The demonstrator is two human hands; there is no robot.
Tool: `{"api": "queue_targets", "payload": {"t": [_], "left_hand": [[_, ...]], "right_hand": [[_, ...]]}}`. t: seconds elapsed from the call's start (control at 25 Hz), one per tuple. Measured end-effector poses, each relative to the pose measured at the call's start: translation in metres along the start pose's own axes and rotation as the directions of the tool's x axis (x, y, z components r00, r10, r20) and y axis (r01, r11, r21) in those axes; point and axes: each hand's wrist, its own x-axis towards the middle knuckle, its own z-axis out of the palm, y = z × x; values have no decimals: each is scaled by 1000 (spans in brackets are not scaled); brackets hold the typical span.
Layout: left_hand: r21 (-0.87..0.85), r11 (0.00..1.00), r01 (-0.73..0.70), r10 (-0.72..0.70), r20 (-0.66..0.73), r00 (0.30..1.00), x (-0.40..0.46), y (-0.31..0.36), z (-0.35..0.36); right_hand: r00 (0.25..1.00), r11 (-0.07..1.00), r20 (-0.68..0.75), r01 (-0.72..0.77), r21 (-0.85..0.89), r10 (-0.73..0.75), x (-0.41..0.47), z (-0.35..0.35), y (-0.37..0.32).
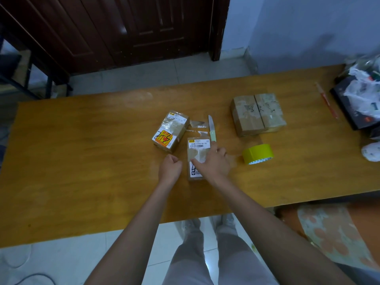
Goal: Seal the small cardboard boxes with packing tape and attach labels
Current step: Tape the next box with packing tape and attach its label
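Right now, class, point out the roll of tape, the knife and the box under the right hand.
roll of tape (257, 152), head view, yellow outer band.
knife (212, 133), head view, green handle.
box (198, 146), head view, white label.

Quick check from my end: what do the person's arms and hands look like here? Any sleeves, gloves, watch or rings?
Both arms are bare from the bottom edge of the picture up to the hands; no sleeve shows on either. The left hand and the right hand wear no gloves, and no watch, band or ring is visible on them. No cables or markings on the arms. Below the table, light grey trousers and pale shoes show.
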Motion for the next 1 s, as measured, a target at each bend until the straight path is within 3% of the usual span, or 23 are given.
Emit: {"api": "queue_targets", "payload": {"t": [0.28, 0.52, 0.76, 1.0], "left_hand": [[98, 995, 7, 8, -152, 988, -12, 12, -12], [232, 950, -209, 279, -334, 900, 7, 41, -21], [669, 717, -198, 413, -179, 893, 50, 54, -20], [780, 564, -270, 456, -21, 890, 75, 60, -21]], "right_hand": [[999, 982, 34, -13, -187, 19, -4, 14, -14], [998, 975, 62, 25, -220, -11, -7, 17, -15], [998, 971, 55, 45, -236, -33, -3, 17, -21], [989, 949, 3, 141, -282, -146, 1, 21, -19]]}}
